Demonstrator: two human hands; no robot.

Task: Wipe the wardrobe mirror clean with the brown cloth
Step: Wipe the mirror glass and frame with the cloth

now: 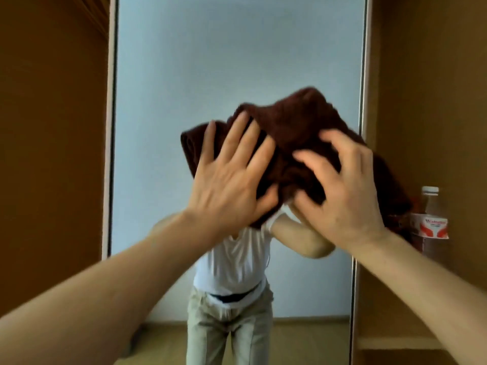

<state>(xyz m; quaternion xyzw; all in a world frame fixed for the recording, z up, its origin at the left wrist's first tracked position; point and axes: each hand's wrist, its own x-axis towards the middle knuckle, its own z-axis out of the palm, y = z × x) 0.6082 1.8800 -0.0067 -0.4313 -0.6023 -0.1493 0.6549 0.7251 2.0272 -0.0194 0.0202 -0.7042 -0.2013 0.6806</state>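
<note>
A tall wardrobe mirror (210, 61) fills the middle of the head view, framed by brown wardrobe panels. The dark brown cloth (295, 122) is bunched up against the glass at mid height, toward the mirror's right side. My left hand (232, 175) lies flat on the cloth's left part, fingers spread. My right hand (342, 191) curls its fingers into the cloth's right part, gripping it. Both hands look blurred. Below the cloth, the glass reflects a person in a white shirt and light trousers.
A clear plastic bottle (430, 206) with a white cap and red-and-white label stands on a shelf (395, 341) in the open wardrobe compartment right of the mirror. A brown wardrobe panel (52, 154) stands to the left.
</note>
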